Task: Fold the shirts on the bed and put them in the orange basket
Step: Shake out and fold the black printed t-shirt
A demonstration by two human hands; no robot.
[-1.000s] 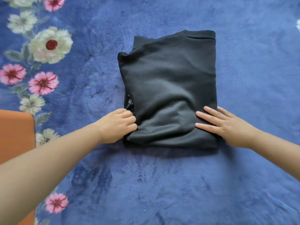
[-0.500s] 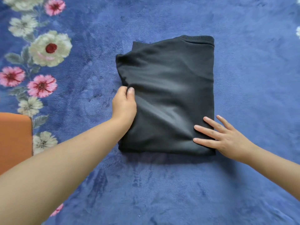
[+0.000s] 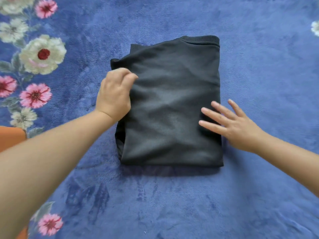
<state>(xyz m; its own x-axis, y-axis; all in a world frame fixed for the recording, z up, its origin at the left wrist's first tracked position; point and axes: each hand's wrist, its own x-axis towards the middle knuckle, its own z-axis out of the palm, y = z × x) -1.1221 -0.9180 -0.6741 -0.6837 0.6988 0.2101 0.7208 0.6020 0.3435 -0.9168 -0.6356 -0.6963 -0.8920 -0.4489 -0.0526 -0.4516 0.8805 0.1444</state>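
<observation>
A black shirt (image 3: 172, 104) lies folded into a rectangle in the middle of the blue bed cover, its ribbed hem at the far edge. My left hand (image 3: 114, 95) is at the shirt's left edge, fingers curled and thumb over the fabric, gripping that edge. On the shirt's lower right part my right hand (image 3: 231, 125) rests flat with fingers straight and spread. A corner of the orange basket (image 3: 10, 137) shows at the left border, partly hidden behind my left forearm.
The blue plush bed cover (image 3: 172, 204) fills the view, with a band of pink and white flowers (image 3: 41, 54) down its left side. Another white flower (image 3: 315, 28) peeks in at the right edge.
My left hand has slid up the shirt's left edge, away from me, and curled onto the fabric. My right hand stays flat on the lower right part.
</observation>
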